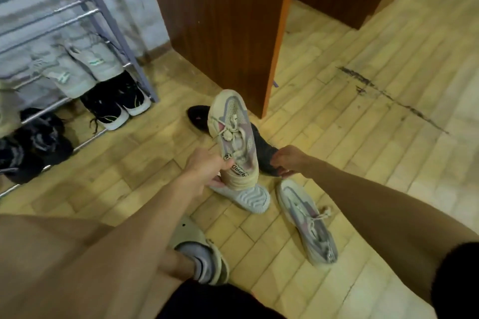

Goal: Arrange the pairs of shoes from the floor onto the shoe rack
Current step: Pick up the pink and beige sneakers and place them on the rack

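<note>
My left hand (207, 169) grips the heel of a beige-and-pink sneaker (232, 129), lifted off the floor with its toe pointing away. Its matching sneaker (308, 223) lies on the floor to the right. My right hand (286, 160) is down at a dark shoe (263, 153) lying behind the lifted sneaker, its fingers curled around the shoe's near end. A pale shoe (248, 198) lies sole up below my left hand. Another black shoe (197, 115) sits further back. The metal shoe rack (77, 14) stands at the left.
The rack holds grey-green shoes (77, 70), black white-soled sneakers (116, 103) and dark shoes (33, 145) on its low rails. A brown wooden cabinet (220, 21) stands just behind the shoes. My foot in a beige slipper (204, 254) rests on the parquet floor (363, 124).
</note>
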Action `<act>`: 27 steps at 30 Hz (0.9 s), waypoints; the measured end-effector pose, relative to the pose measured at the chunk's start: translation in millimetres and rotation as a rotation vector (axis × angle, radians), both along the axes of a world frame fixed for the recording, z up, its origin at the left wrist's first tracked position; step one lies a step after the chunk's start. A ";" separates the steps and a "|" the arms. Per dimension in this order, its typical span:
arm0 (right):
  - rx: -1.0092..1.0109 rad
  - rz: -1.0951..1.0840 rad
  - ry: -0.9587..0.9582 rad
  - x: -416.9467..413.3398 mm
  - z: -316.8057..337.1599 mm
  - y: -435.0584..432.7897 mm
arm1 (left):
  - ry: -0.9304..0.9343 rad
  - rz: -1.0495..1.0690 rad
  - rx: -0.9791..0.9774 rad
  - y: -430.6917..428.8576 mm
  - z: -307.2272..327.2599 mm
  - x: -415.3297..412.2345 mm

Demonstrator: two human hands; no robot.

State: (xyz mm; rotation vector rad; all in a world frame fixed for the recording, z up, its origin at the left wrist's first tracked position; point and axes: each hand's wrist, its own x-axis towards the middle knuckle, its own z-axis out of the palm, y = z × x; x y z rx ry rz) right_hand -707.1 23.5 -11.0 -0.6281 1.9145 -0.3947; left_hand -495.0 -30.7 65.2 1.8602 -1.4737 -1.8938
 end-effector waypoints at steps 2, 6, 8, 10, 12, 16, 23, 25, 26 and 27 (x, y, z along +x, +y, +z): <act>0.033 -0.010 0.056 -4.7 -14.3 16.5 | -0.025 -0.073 0.011 4.7 -4.6 -4.0; 0.139 0.063 0.268 -10.2 -45.4 53.6 | -0.111 -0.159 0.028 10.3 -18.3 -1.2; 0.238 0.073 0.320 -17.4 -62.7 78.0 | -0.161 -0.175 0.030 10.9 -25.5 5.1; 0.365 0.120 0.330 -22.9 -79.2 103.6 | -0.204 -0.187 0.023 9.1 -32.5 13.5; 0.466 0.187 0.304 -23.2 -98.3 127.7 | -0.234 -0.201 0.031 10.4 -40.0 23.1; 0.417 0.089 0.331 -23.0 -110.3 149.3 | -0.270 -0.199 0.042 11.6 -46.9 33.7; 0.378 0.022 0.297 -24.5 -104.7 148.4 | -0.244 -0.136 0.062 11.1 -34.6 32.0; 0.381 0.082 0.314 -20.6 -107.9 149.6 | -0.216 -0.107 0.052 8.4 -27.4 30.0; 0.377 0.087 0.302 -19.0 -107.5 149.0 | -0.212 -0.099 0.045 7.8 -24.4 29.4; 0.380 0.073 0.270 -16.7 -104.9 148.4 | -0.212 -0.095 0.037 8.1 -22.6 28.9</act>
